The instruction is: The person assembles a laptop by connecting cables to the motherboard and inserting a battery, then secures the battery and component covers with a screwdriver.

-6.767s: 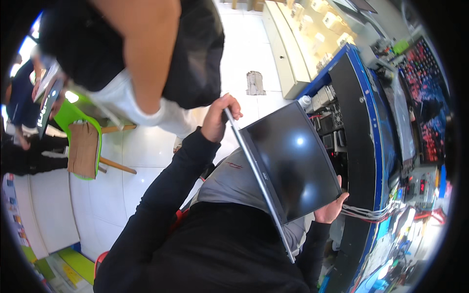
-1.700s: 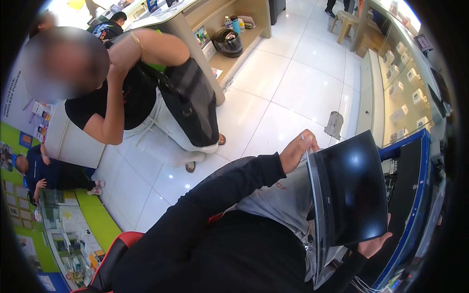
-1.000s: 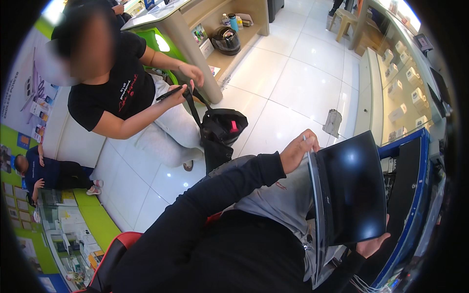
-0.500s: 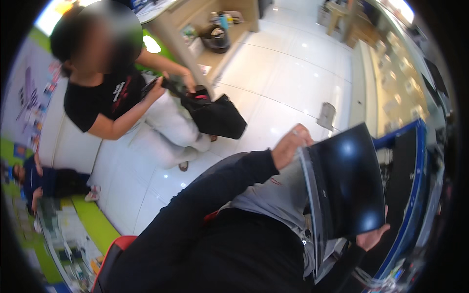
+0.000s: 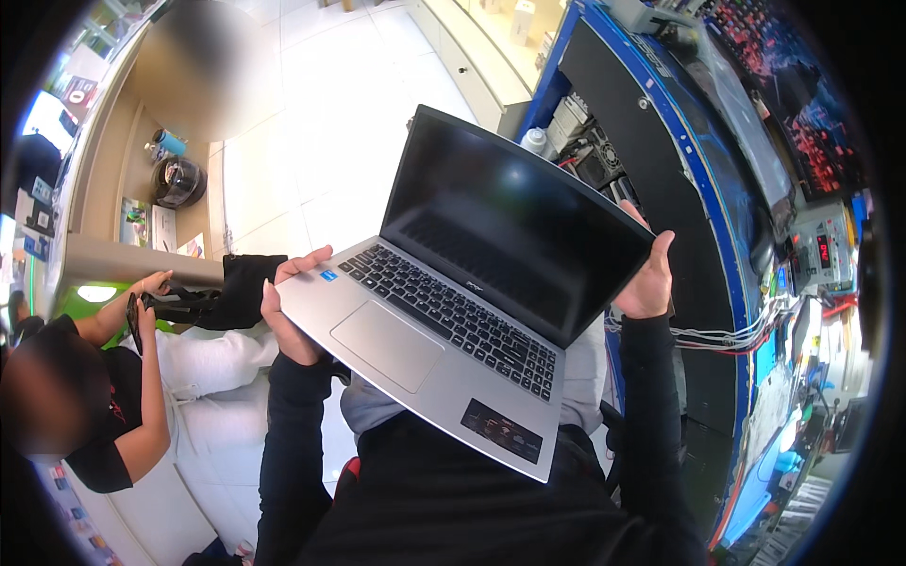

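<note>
A silver laptop [image 5: 363, 344] with black keys and a dark screen is held up, lid raised, above my lap. Its base tilts toward me. My left hand [image 5: 294, 311] grips the left end of the base, thumb and a finger showing on the edge while the other fingers are partly hidden beneath. At the right edge of the lid, my right hand [image 5: 649, 269] holds the screen's side, with its fingers partly behind the lid. Small stickers lie on the palm rest.
A workbench with a blue edge [image 5: 703, 203] curves along the right, bearing cables [image 5: 717, 332] and a meter with a red display [image 5: 823, 250]. At the left sits another person [image 5: 123, 396] holding a black bag [image 5: 253, 288]. A wooden shelf unit [image 5: 104, 222] stands behind them.
My view has swung to the right. The laptop has turned from edge-on so its keyboard and screen face me. My hands stay on it, the left now at its base.
</note>
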Tool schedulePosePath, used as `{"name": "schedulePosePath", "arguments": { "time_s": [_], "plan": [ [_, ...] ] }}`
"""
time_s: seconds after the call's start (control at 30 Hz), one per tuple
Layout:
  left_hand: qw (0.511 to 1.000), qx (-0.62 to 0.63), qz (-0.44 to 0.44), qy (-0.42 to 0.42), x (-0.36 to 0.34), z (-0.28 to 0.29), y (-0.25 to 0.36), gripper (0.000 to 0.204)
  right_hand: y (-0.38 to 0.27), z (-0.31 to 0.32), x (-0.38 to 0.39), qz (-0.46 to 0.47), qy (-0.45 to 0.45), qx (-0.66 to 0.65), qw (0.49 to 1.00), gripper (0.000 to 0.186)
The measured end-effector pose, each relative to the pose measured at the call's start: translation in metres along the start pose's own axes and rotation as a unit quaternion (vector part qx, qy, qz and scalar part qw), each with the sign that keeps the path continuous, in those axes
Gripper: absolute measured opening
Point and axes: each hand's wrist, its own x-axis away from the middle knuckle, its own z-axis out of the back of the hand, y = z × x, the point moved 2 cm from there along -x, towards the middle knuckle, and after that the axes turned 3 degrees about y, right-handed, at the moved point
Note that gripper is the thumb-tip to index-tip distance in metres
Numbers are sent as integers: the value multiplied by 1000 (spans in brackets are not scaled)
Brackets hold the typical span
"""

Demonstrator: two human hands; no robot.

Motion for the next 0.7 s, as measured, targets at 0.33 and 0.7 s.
{"name": "schedulePosePath", "arguments": {
  "time_s": [0.33,0.7],
  "plan": [
    [982,-141,-59,-115,-17,-25,6,81,3,47,-14,-33,13,-43,998,85],
    [978,-166,-65,-109,-36,-68,4,79,3,83,-13,-59,112,-39,991,78]
  ]
}}
